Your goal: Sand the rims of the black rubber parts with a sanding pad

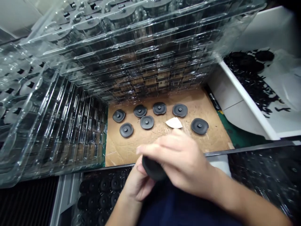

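My right hand [181,160] and my left hand [138,183] meet over the front edge of a brown cardboard sheet [131,147]. Both are closed on one round black rubber disc [152,169], the right from above and the left from below. Several more black discs [147,122] lie flat in two rows on the cardboard beyond my hands. A small white triangular piece [174,123] lies among them, just past my right fingers.
Tall stacks of clear plastic trays [131,53] lean over the back and left [47,125]. A white bin [254,106] with small black parts stands at the right. A tray of black discs [101,191] sits below the table edge at the front left.
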The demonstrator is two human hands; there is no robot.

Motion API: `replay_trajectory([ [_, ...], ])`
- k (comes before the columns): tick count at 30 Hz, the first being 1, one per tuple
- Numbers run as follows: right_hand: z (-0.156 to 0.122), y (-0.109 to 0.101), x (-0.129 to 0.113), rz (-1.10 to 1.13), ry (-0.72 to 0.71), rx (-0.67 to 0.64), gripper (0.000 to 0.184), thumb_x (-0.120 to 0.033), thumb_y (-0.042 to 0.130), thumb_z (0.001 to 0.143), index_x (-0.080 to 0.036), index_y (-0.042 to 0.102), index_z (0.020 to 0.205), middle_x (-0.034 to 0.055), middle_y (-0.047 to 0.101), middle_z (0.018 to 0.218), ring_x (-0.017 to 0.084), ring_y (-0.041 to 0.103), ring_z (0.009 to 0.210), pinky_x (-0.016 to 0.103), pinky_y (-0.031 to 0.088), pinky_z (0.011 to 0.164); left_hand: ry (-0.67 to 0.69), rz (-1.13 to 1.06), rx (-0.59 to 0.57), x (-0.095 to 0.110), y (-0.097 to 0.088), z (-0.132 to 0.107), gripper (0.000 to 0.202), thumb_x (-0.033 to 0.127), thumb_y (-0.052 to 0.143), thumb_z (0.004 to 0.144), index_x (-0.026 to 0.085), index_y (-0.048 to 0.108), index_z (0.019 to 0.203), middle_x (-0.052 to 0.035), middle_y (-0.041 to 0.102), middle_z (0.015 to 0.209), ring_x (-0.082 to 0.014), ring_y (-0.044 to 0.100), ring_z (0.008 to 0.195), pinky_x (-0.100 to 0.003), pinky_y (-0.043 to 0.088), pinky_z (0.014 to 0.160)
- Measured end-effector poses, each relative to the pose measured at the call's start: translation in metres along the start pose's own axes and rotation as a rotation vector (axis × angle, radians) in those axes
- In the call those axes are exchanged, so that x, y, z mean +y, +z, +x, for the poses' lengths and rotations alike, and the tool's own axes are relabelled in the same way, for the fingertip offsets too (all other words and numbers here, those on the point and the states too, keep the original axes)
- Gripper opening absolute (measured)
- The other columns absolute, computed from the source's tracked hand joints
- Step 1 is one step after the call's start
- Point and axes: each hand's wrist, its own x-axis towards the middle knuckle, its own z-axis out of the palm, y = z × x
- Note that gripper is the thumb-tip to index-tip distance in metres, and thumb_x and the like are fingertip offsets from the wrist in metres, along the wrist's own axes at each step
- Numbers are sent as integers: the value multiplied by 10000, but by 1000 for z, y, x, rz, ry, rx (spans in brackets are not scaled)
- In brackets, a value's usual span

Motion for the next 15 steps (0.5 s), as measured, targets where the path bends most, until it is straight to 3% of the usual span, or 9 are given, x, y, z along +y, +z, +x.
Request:
replay_trajectory([
  [2, -6, 0, -6, -70, 183, 20, 255, -84, 447, 864, -119, 658, 1003, 31, 650, 721, 146, 533, 627, 302, 357, 624, 77, -8, -7, 1, -1, 3, 571, 363, 835, 506, 219, 674, 1035, -32, 712, 1020, -176, 641, 943, -212, 507, 815],
  [4, -13, -2, -13, -38, 266, -5, 229, -93, 476, 854, -109, 663, 985, 25, 636, 672, 138, 518, 578, 291, 376, 597, 141, -26, -24, 2, -2, 5, 587, 360, 831, 508, 263, 657, 1060, -18, 685, 1108, -187, 633, 991, -225, 509, 833],
  [8, -27, -5, -14, 358, 404, -68, 203, -132, 553, 839, -197, 682, 981, -18, 696, 771, 93, 606, 648, 203, 453, 610, 206, -54, -25, 5, 0, 4, 553, 326, 807, 566, 314, 634, 1090, -1, 660, 1144, -215, 630, 1019, -244, 526, 811],
  [11, -34, -4, 0, 455, 578, 24, 201, -207, 564, 857, -274, 670, 1013, -36, 712, 962, 112, 654, 829, 184, 492, 662, 216, -56, -44, 7, 2, 2, 597, 347, 804, 566, 290, 615, 1129, -27, 648, 1167, -235, 622, 1042, -264, 514, 861],
  [15, -30, -6, 11, 304, 676, 193, 227, -240, 561, 871, -308, 638, 1074, -45, 681, 1091, 146, 632, 977, 193, 505, 652, 213, -37, -40, 8, 6, 3, 554, 335, 809, 563, 278, 639, 1088, -22, 659, 1157, -226, 630, 1030, -265, 503, 893],
])
